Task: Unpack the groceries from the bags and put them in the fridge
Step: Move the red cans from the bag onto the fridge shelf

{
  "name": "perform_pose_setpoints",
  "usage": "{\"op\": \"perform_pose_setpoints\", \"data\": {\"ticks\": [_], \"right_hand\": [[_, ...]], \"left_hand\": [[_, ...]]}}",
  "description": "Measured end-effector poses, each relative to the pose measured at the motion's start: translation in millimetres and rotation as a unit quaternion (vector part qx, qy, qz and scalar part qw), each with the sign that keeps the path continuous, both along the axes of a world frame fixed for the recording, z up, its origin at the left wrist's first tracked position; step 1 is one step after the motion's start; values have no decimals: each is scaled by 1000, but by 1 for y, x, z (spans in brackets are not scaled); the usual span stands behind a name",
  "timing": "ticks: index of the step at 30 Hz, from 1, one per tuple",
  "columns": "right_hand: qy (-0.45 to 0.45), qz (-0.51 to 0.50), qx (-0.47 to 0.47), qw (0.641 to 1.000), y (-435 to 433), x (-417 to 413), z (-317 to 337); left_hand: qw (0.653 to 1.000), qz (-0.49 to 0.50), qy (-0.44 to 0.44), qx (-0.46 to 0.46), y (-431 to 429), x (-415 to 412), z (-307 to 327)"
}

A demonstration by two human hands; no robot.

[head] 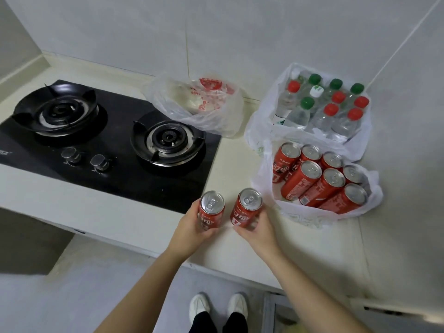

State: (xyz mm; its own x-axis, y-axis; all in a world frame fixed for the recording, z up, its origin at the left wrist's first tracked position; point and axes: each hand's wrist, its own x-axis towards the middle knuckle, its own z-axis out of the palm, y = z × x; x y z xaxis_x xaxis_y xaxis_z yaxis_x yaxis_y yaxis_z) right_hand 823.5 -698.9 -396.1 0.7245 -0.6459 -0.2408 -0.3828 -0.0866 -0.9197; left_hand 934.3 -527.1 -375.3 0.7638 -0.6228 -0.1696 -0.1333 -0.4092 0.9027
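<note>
My left hand [191,228] grips a red soda can [211,210] upright above the counter's front edge. My right hand [258,228] grips a second red can [246,207] just beside it. To the right, an open white plastic bag [288,207] holds several more red cans [322,179]. Behind it a second white bag [262,116] holds several water bottles [324,104] with red and green caps. A third, clear bag with red print [199,104] sits at the back beside the stove, with something pale inside. No fridge is in view.
A black two-burner gas hob [108,140] with two knobs fills the counter's left half. The cream counter [235,255] ends in a front edge below my hands. White tiled walls close the back and right. My white shoes [218,306] stand on the grey floor.
</note>
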Motion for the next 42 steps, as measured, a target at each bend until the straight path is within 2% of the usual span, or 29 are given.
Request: {"op": "perform_pose_setpoints", "data": {"ticks": [8,18,24,31,36,39,42], "right_hand": [[-6,-45,23,999,0,8,-20],[3,-67,-5,998,10,14,-25],[-41,-66,7,997,15,20,9],[-167,13,8,986,27,61,128],[-208,111,-18,972,49,90,200],[-214,208,-8,955,69,108,229],[-229,303,16,925,96,120,248]], "left_hand": [[1000,1,10,6,-5,8,-17],[999,41,-4,-6,-10,-2,-17],[994,86,-1,-72,-5,-2,4],[972,165,-72,-151,10,21,108],[951,235,-105,-171,38,20,170],[926,315,-111,-178,62,9,196],[886,411,-128,-176,91,-6,215]]}}
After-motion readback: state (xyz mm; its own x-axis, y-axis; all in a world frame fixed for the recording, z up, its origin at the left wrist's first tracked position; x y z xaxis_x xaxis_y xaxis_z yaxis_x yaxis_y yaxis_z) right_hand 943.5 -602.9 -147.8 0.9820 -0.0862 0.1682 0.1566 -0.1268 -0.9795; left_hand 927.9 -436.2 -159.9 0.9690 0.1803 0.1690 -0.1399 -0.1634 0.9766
